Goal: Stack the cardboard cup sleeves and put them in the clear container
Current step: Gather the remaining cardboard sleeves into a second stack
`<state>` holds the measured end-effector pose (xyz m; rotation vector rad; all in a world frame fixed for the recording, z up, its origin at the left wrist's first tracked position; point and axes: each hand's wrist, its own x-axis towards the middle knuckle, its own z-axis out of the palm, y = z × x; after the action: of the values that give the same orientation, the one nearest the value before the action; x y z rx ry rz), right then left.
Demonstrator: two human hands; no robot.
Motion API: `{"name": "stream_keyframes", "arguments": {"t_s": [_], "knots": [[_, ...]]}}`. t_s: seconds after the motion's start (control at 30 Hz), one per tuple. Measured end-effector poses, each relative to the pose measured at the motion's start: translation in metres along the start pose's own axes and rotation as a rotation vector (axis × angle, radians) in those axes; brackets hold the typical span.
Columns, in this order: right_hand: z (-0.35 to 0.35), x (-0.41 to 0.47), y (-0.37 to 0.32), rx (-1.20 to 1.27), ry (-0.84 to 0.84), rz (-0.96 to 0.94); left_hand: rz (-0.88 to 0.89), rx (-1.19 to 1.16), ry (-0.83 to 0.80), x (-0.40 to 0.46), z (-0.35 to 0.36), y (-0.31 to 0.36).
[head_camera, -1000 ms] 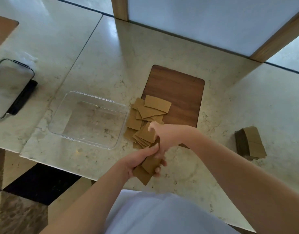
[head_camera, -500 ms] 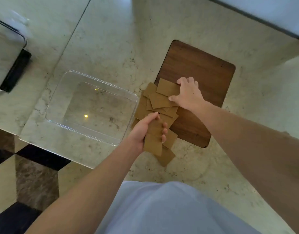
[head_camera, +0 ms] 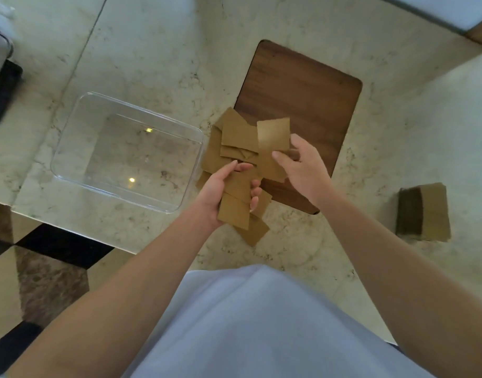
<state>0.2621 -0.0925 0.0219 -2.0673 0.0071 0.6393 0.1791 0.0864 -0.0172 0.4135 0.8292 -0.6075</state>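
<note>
Several flat brown cardboard cup sleeves (head_camera: 235,137) lie in a loose pile at the near left corner of a dark wooden board (head_camera: 310,99). My left hand (head_camera: 220,192) is shut on a small stack of sleeves (head_camera: 234,211), held just above the pile's near end. My right hand (head_camera: 302,165) pinches a single sleeve (head_camera: 272,140) lifted off the pile, right beside the left hand's stack. The clear container (head_camera: 125,148) stands to the left of the pile with nothing inside.
A neat stack of sleeves (head_camera: 425,211) sits on the marble counter at the right. A dark-framed object (head_camera: 3,85) lies at the far left. The counter's near edge runs just below the container, with patterned floor beyond it.
My right hand has picked one sleeve off the far end of the pile and brought it back toward the left hand's stack. The left hand has hardly moved.
</note>
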Motion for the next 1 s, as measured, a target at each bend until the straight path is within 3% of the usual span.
{"name": "stream_keyframes", "arguments": {"t_s": [0.07,0.17,0.3,0.37,0.5,0.6,0.77,0.9,1.0], "knots": [[0.003,-0.018,0.002,0.222,0.005,0.083,-0.011,0.012,-0.008,-0.005,0.001,-0.004],[0.007,-0.041,0.004,0.318,0.086,0.010,-0.015,0.032,-0.021,-0.012,0.002,-0.012],[0.020,-0.069,0.009,0.131,0.264,-0.203,0.002,0.051,-0.114,-0.018,0.004,-0.023],[0.031,-0.084,0.009,0.122,0.206,-0.284,0.038,0.071,-0.133,-0.019,0.005,-0.026],[0.037,-0.097,0.016,-0.358,0.102,-0.442,0.105,0.112,-0.108,-0.019,0.000,-0.025],[0.025,-0.091,0.005,-0.449,-0.066,-0.491,0.110,0.104,-0.041,-0.018,-0.008,-0.025],[0.007,-0.034,-0.015,-0.499,0.058,-0.313,0.092,-0.102,-0.123,-0.016,-0.007,-0.022],[0.013,0.027,-0.024,-0.628,0.017,-0.104,0.061,-0.216,-0.210,-0.016,-0.014,-0.012],[0.024,0.057,-0.029,-0.773,-0.030,-0.063,0.021,-0.259,-0.305,-0.019,-0.018,-0.007]]}}
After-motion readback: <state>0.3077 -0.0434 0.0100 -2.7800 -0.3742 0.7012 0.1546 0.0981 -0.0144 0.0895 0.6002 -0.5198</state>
